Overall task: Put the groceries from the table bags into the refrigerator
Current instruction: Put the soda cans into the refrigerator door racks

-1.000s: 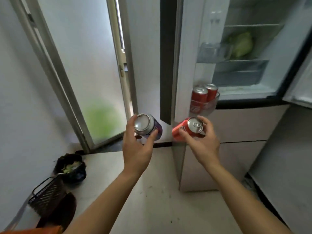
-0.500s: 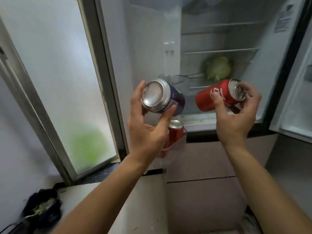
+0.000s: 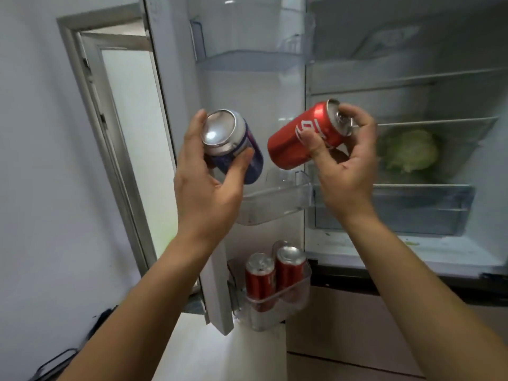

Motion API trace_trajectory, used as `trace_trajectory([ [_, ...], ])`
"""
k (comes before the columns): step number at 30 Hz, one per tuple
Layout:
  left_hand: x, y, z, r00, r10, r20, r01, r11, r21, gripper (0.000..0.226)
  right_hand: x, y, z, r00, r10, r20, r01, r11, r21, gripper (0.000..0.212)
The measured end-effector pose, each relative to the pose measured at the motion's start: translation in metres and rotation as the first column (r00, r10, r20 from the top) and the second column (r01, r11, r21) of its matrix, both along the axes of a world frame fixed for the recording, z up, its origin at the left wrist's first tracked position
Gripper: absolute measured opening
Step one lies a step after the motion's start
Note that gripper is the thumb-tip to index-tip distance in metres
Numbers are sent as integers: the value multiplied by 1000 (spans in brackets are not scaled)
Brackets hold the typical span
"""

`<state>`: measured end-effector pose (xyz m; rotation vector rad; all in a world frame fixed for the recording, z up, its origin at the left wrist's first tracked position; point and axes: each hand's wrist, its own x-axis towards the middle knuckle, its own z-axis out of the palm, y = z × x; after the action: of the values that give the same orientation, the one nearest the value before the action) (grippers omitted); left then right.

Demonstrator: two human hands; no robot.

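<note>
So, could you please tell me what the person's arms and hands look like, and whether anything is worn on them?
Both forearms are bare up to the frame edge: no sleeves show. The left hand and right hand wear no gloves, and no watch, bracelet or ring is visible on wrists or fingers.

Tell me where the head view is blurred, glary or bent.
Head view: cabbage and interior shelves smeared by motion blur; glare on the blue can end; wide-angle bending of the door frame; red can and both hands fairly sharp.
</note>
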<state>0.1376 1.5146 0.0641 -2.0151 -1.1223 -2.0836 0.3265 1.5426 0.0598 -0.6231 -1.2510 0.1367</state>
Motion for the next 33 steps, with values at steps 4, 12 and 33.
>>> trace_trajectory([
  [4, -6, 2, 3, 967, 146, -210, -152, 988, -13, 74, -13, 19, -5, 987, -9, 163, 25, 995, -96, 52],
  [12, -7, 9, 9, 934, 113, -338, -128, 992, -22, 41, -20, 33, -1, 935, -41, 353, 122, 970, -210, 51],
  [33, -13, -5, -19, 891, 265, -368, -305, 951, -52, 56, -13, 26, -24, 936, -158, 316, 218, 962, -164, 57],
])
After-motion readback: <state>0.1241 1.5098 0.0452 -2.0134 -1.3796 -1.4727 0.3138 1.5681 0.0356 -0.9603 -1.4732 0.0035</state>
